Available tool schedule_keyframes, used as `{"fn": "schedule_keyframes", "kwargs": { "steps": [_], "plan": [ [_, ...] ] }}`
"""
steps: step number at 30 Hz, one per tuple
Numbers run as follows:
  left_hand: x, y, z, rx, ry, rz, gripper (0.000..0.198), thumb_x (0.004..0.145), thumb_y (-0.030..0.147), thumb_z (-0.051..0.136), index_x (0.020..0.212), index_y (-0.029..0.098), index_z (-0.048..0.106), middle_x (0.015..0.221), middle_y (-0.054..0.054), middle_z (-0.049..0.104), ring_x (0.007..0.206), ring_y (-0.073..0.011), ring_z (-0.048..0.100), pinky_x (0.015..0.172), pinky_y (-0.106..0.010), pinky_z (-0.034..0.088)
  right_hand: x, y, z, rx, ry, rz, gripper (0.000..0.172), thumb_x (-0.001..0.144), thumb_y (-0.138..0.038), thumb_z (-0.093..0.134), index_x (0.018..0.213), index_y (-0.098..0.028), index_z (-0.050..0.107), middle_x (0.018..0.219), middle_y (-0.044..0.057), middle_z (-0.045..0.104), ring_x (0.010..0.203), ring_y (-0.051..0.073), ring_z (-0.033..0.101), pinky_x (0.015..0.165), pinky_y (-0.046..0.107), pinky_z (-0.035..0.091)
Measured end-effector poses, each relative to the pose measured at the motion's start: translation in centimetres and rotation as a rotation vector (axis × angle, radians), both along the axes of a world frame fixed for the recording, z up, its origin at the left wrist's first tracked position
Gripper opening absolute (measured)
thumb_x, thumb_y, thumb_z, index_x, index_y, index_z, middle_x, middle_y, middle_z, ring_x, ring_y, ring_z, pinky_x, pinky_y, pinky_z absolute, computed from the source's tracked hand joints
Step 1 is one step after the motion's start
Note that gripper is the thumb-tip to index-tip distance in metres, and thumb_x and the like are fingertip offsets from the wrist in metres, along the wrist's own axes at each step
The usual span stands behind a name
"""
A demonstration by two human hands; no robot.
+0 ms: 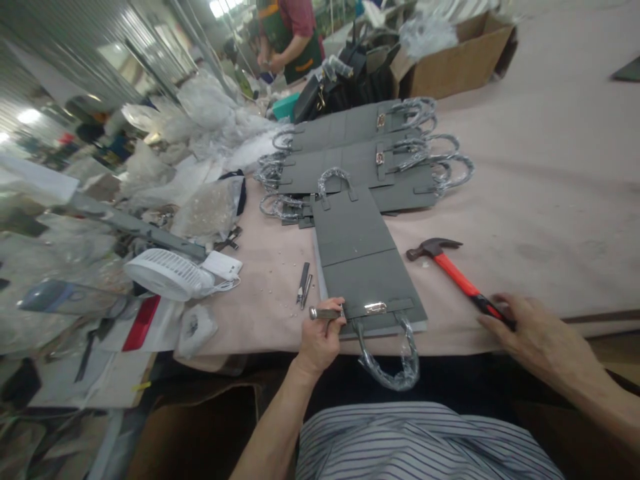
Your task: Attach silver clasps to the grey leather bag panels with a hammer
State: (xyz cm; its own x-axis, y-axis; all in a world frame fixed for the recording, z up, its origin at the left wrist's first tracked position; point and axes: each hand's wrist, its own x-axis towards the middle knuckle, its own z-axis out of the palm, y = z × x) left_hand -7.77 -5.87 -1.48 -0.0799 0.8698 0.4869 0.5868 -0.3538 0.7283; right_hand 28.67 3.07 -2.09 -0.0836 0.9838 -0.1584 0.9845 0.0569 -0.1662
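A grey bag panel (pixel 357 230) lies in front of me, with a plastic-wrapped handle (pixel 393 380) hanging over the table's near edge and a shiny metal clasp (pixel 375 308) near that end. My left hand (pixel 320 340) is at the panel's near left corner, fingers closed round a short metal punch (pixel 325 313) that points left. To the right lies a claw hammer (pixel 457 273) with a red and black handle. Around the end of that handle my right hand (pixel 530 333) is closed; the hammer's head rests on the table.
More grey bag panels (pixel 345 150) with wrapped handles are piled beyond. Two slim metal tools (pixel 304 287) lie left of the panel among tiny scattered bits. A white fan (pixel 170 273), plastic bags (pixel 205 207) and a cardboard box (pixel 455 57) stand around. Another person (pixel 290 40) works at the back.
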Motion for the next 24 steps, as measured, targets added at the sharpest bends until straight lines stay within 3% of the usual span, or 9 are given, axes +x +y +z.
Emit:
{"fn": "schedule_keyframes", "kwargs": {
  "steps": [4,8,11,14,16,19,21,24],
  "plan": [
    [0.2,0.5,0.5,-0.014,0.031,-0.024,0.009,0.093,0.016,0.056,0.1,0.019,0.06,0.107,-0.011,0.075,0.103,-0.0199,0.073,0.091,-0.036,0.06,0.0,1.0,1.1,-0.194,0.41,-0.042,0.031,0.089,-0.042,0.052,0.098,-0.016,0.065,0.07,0.006,0.066,0.062,0.023,0.066,0.056,0.032,0.044],
    [0.5,0.6,0.5,-0.01,-0.012,-0.006,0.009,0.091,0.016,0.057,0.099,0.019,0.061,0.104,-0.01,0.075,0.101,-0.0202,0.074,0.089,-0.035,0.061,-1.2,0.8,3.4,-0.575,1.104,0.002,0.04,0.099,-0.04,0.036,0.099,-0.016,0.068,0.06,0.001,0.058,0.044,0.014,0.056,0.046,0.027,0.038],
    [0.8,0.4,0.4,-0.032,-0.057,-0.003,0.013,0.088,0.013,0.056,0.099,0.018,0.061,0.105,-0.01,0.075,0.098,-0.0195,0.074,0.086,-0.033,0.061,-3.7,0.4,6.2,-0.686,1.2,-0.119,0.042,0.099,-0.044,0.036,0.084,-0.019,0.065,0.055,-0.003,0.048,0.036,0.011,0.045,0.04,0.025,0.033],
    [1.1,0.5,0.6,-0.074,-0.072,0.002,0.019,0.085,0.009,0.056,0.1,0.019,0.062,0.103,-0.009,0.074,0.095,-0.0195,0.073,0.087,-0.032,0.06,-5.7,0.2,9.5,-0.585,1.128,-0.251,0.042,0.095,-0.054,0.044,0.067,-0.024,0.049,0.05,-0.006,0.038,0.033,0.009,0.033,0.036,0.023,0.025],
    [1.3,0.6,0.7,-0.094,-0.074,0.004,0.021,0.083,0.007,0.055,0.099,0.019,0.063,0.099,-0.007,0.074,0.093,-0.0195,0.073,0.086,-0.032,0.06,-6.2,-0.1,11.7,-0.431,1.027,-0.217,0.045,0.094,-0.06,0.047,0.066,-0.025,0.045,0.05,-0.006,0.039,0.035,0.01,0.036,0.036,0.023,0.027],
    [1.3,0.7,0.9,-0.107,-0.055,-0.004,0.021,0.082,0.007,0.055,0.097,0.02,0.063,0.094,-0.006,0.072,0.088,-0.019,0.071,0.083,-0.03,0.059,-6.0,-1.2,13.9,-0.058,0.775,0.035,0.047,0.093,-0.066,0.047,0.072,-0.025,0.052,0.047,-0.003,0.047,0.038,0.015,0.046,0.038,0.026,0.033],
    [1.3,0.7,1.1,-0.108,-0.03,-0.005,0.02,0.082,0.007,0.055,0.095,0.019,0.064,0.091,-0.006,0.07,0.085,-0.0189,0.069,0.081,-0.03,0.059,-6.1,-2.2,14.5,0.158,0.62,0.265,0.042,0.095,-0.064,0.047,0.078,-0.027,0.056,0.044,-0.003,0.048,0.036,0.016,0.048,0.039,0.028,0.032],
    [1.4,0.7,1.3,-0.118,-0.001,0.013,0.017,0.081,0.007,0.055,0.091,0.019,0.064,0.082,-0.004,0.068,0.076,-0.0182,0.066,0.074,-0.028,0.057,-6.7,-3.3,14.5,0.268,0.46,0.643,0.036,0.1,-0.053,0.044,0.077,-0.027,0.055,0.043,-0.004,0.051,0.031,0.015,0.046,0.038,0.031,0.025]
  ]
}}
